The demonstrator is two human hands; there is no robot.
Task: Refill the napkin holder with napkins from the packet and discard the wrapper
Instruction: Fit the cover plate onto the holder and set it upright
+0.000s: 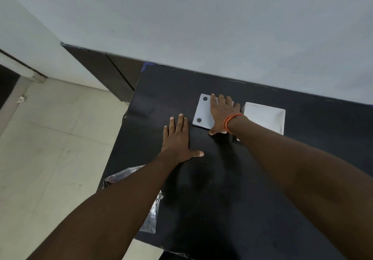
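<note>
Black bench (232, 189) against a pale grey wall (201, 17), tiled floor (50, 148) off to the left. On the far part of the bench lies a flat white lid (202, 111) with two dark round holes along its left edge; whether it belongs to the holder cannot be told. The right hand (221, 114) rests palm-down on it — fingers spread flat, thumb touching the bench at the lid's near edge, the grip wide and holding nothing. An orange band (231, 121) circles that wrist. Just beside the lid to the right, touching or nearly so, stands the holder (266, 116), a white square box seen from above; its inside looks bare white and napkins cannot be made out. The left hand (178, 138) lies flat on the bench, near the lid's left side but apart from it — fingers together, thumb out, grip wide. At the bench's near left edge, partly under the left forearm, sits the clear crumpled wrapper (150, 215).
</note>
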